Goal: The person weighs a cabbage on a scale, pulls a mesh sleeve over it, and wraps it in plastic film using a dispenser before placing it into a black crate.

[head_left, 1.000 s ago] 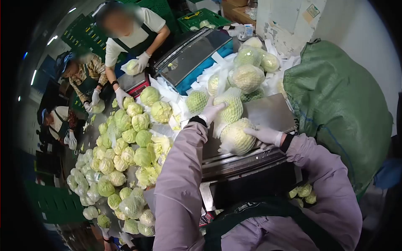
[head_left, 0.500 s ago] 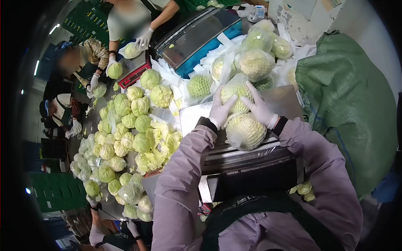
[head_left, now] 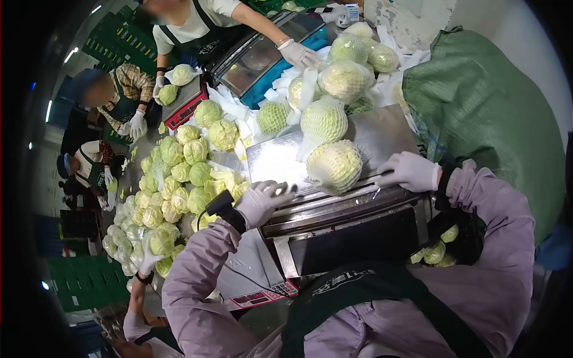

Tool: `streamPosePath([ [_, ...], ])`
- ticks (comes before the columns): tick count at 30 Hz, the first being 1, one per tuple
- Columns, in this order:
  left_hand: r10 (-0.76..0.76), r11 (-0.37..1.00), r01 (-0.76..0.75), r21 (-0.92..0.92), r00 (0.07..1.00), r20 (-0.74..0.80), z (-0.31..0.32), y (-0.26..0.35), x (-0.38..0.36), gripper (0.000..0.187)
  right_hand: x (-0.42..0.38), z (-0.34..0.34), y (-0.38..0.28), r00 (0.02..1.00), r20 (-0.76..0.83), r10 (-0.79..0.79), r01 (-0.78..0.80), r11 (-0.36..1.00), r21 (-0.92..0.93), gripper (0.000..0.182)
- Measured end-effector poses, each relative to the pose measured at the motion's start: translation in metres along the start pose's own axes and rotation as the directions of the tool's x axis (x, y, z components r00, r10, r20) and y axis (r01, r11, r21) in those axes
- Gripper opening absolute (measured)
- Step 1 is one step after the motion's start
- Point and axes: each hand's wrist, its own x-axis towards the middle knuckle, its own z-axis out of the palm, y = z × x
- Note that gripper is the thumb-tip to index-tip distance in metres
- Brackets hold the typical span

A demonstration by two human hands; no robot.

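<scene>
My left hand (head_left: 262, 203), in a white glove, is open at the left end of the wrapping machine (head_left: 352, 235), fingers stretched toward its front bar. At the bar's right end my right hand (head_left: 409, 172), also gloved, has its fingers extended, tips right at the edge. Between the hands a pale cabbage (head_left: 335, 167) in a white foam net lies at the front of the metal plate (head_left: 382, 134). Just behind it rests a greener netted cabbage (head_left: 323, 121). Neither cabbage is touched by my hands.
Bare cabbages (head_left: 179, 173) are heaped on the left; wrapped ones (head_left: 346, 80) are piled behind the plate. A green sack (head_left: 483, 113) bulges at the right. A scale (head_left: 253, 280) stands near my left forearm. Across the table a co-worker's gloved hand (head_left: 298, 55) reaches toward the pile.
Both my hands have let go of the netted cabbages and moved apart toward the machine's front ends. The cabbages stay on the plate. The co-worker opposite has stretched an arm to the wrapped pile.
</scene>
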Motion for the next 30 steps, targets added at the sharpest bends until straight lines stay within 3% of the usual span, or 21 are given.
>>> streamPosePath([
  [2, 0.089, 0.994, -0.095, 0.056, 0.99, 0.111, 0.006, 0.015, -0.002, 0.058, -0.009, 0.015, 0.0, 0.973, 0.189, -0.134, 0.167, 0.971, -0.171, 0.034],
  [4, 0.135, 0.991, -0.134, 0.023, 0.991, -0.021, 0.035, 0.018, 0.0, 0.048, -0.013, 0.027, 0.009, 0.972, 0.189, -0.142, 0.181, 0.961, -0.209, 0.028],
  [7, 0.133, 0.991, -0.131, 0.026, 0.979, -0.156, 0.05, 0.033, 0.014, 0.031, -0.021, 0.038, 0.008, 0.999, 0.039, 0.008, -0.007, 1.0, -0.029, 0.011],
  [8, 0.069, 0.987, -0.105, -0.125, 0.962, -0.266, 0.061, 0.036, 0.019, 0.022, -0.025, 0.042, 0.003, 0.999, 0.037, 0.011, -0.009, 0.999, -0.032, 0.011],
  [10, -0.012, 0.957, -0.095, -0.275, 0.932, -0.363, 0.068, 0.047, 0.012, 0.015, -0.033, 0.051, -0.004, 0.902, -0.122, 0.414, -0.34, 0.856, 0.388, 0.008],
  [12, -0.498, 0.589, 0.378, -0.714, 0.866, 0.048, 0.045, 0.072, -0.01, 0.01, -0.041, 0.041, -0.026, 0.898, -0.031, 0.439, -0.381, 0.81, 0.446, 0.011],
  [14, -0.355, 0.602, 0.362, -0.712, 0.92, 0.168, 0.013, 0.086, -0.033, 0.007, -0.049, 0.022, -0.055, 0.935, 0.082, 0.346, -0.334, 0.778, 0.533, 0.014],
  [16, -0.209, 0.631, 0.407, -0.66, 0.909, 0.361, -0.055, 0.118, -0.036, 0.011, -0.055, -0.002, -0.078, 0.947, 0.301, -0.116, -0.025, 0.904, 0.426, 0.007],
  [18, 0.095, 0.524, 0.322, -0.788, 0.898, 0.43, -0.121, 0.121, -0.027, 0.007, -0.033, -0.051, -0.109, 0.734, 0.669, -0.121, -0.495, 0.578, 0.648, 0.019],
  [19, 0.101, 0.304, 0.173, -0.937, 0.972, 0.213, -0.15, 0.111, -0.022, 0.007, -0.008, -0.09, -0.116, 0.674, 0.726, -0.138, -0.594, 0.484, 0.643, 0.023],
  [20, 0.052, 0.07, -0.013, -0.997, 0.999, -0.009, -0.171, 0.091, -0.02, 0.007, 0.011, -0.129, -0.104, 0.772, 0.603, -0.198, -0.447, 0.506, 0.738, 0.02],
  [21, 0.12, -0.291, -0.315, -0.903, 0.925, -0.361, -0.134, 0.029, -0.034, 0.011, 0.009, -0.131, -0.077, 0.99, -0.117, -0.084, 0.144, 0.552, 0.822, 0.021],
  [22, -0.149, -0.37, -0.478, -0.797, 0.877, -0.456, -0.157, 0.03, -0.011, 0.027, 0.035, -0.129, -0.055, 0.892, -0.451, 0.018, 0.45, 0.037, 0.892, 0.023],
  [23, -0.414, -0.391, -0.639, -0.662, 0.765, -0.493, -0.183, 0.028, 0.02, 0.044, 0.059, -0.151, -0.033, 0.881, -0.426, 0.203, 0.445, -0.053, 0.894, 0.027],
  [24, -0.508, -0.476, -0.669, -0.57, 0.739, -0.443, -0.181, -0.005, 0.051, 0.039, 0.094, -0.145, -0.018, 0.784, -0.509, 0.355, 0.521, 0.07, 0.851, 0.032],
  [25, -0.526, -0.272, -0.645, -0.714, 0.721, -0.451, -0.161, -0.034, 0.08, 0.048, 0.119, -0.131, 0.019, 0.769, -0.537, 0.347, 0.234, 0.63, 0.741, 0.038],
  [26, -0.559, 0.148, -0.457, -0.877, 0.693, -0.455, -0.132, -0.071, 0.109, 0.049, 0.133, -0.102, 0.05, 0.764, -0.593, 0.254, 0.102, 0.86, 0.5, 0.042],
  [27, -0.565, 0.634, 0.024, -0.773, 0.697, -0.442, -0.081, -0.109, 0.124, 0.043, 0.148, -0.069, 0.085, 0.775, -0.614, 0.149, -0.035, 0.981, 0.193, 0.045],
  [28, -0.378, 0.851, 0.011, -0.524, 0.706, -0.599, -0.056, -0.105, 0.138, 0.037, 0.156, -0.026, 0.134, 0.866, -0.414, 0.279, -0.115, 0.918, 0.379, 0.047],
  [29, -0.32, 0.925, 0.207, -0.319, 0.875, -0.362, -0.012, -0.12, 0.137, 0.033, 0.141, -0.025, 0.107, 0.935, -0.315, 0.161, -0.166, 0.986, 0.013, 0.051],
  [30, -0.359, 0.717, 0.337, -0.61, 0.929, 0.09, -0.012, -0.106, 0.134, 0.04, 0.13, -0.013, 0.101, 0.97, -0.226, 0.089, -0.154, 0.946, -0.287, 0.056],
])
